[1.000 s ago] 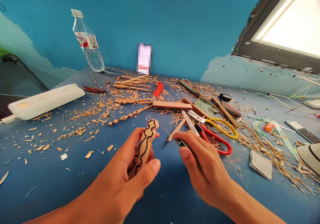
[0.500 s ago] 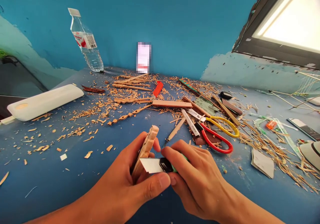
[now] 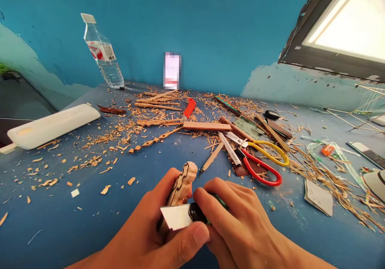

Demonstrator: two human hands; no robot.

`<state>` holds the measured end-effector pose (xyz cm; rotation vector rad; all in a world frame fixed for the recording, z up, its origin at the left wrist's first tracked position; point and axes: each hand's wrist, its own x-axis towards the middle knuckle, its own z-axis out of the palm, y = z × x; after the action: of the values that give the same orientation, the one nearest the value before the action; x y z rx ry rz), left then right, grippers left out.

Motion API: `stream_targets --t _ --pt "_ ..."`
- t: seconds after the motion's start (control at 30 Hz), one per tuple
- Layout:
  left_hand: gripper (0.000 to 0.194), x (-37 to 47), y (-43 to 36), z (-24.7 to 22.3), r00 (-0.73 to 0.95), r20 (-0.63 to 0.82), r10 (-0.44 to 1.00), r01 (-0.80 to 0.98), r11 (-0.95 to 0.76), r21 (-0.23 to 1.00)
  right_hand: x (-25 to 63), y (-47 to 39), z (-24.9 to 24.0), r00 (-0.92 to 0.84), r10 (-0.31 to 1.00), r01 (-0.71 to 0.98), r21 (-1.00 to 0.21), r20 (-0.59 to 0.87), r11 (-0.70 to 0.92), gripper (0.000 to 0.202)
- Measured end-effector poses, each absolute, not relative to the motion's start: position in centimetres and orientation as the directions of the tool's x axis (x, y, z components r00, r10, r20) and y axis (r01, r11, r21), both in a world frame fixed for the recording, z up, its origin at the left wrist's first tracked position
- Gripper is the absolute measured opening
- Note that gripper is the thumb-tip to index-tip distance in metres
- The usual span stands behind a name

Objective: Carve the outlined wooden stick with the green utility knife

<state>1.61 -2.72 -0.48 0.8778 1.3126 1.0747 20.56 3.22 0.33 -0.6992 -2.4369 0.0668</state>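
A carved piece of wood (image 3: 183, 183) with a dark wavy line drawn on it stands tilted in my left hand (image 3: 156, 225), whose fingers wrap round it. My right hand (image 3: 237, 221) is closed on a knife (image 3: 177, 216) with a black and green handle. The wide, slanted blade lies across the near side of the wood, and its lower edge is close to my left thumb. That thumb reaches toward my right fingers, just below the blade. The lower end of the wood is hidden by the blade and my left hand.
Wood shavings cover much of the blue table (image 3: 99, 209). Ahead lie a red-handled knife (image 3: 189, 108), a wooden block (image 3: 207, 126), scissors (image 3: 261, 176) and a pencil-like stick (image 3: 212, 156). A water bottle (image 3: 105, 62) stands back left, near a white elongated object (image 3: 55, 126).
The wood has turned, so its face with the drawn line shows more. The blade has shifted slightly left and down, and both hands sit a little lower.
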Motion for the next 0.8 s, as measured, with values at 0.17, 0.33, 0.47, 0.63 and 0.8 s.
stream_targets --t 0.17,0.33,0.47,0.63,0.8 --pt "0.067 0.5 -2.1 -0.7 0.116 -0.184 0.976 0.014 0.184 0.983 20.5 3.3 0.4 -0.684 0.490 0.476 -0.177 0.540 0.861 0.032" --pt "0.053 1.0 -1.4 0.3 0.108 -0.120 0.987 0.166 0.101 0.981 20.2 3.1 0.1 -0.673 0.487 0.533 -0.090 0.557 0.841 0.033" --pt "0.051 1.0 -0.8 0.4 0.140 -0.036 0.990 0.191 0.009 0.982 19.7 2.9 -0.5 -0.645 0.493 0.623 0.028 0.583 0.782 0.029" --pt "0.043 0.9 -0.8 -1.0 0.129 -0.152 0.980 0.035 0.149 0.988 19.3 2.8 -0.9 -0.620 0.541 0.705 0.103 0.568 0.701 0.024" --pt "0.056 1.6 -0.4 -2.1 0.115 -0.355 0.928 -0.181 0.371 0.911 19.3 3.1 -1.2 -0.638 0.566 0.712 0.121 0.522 0.691 0.026"
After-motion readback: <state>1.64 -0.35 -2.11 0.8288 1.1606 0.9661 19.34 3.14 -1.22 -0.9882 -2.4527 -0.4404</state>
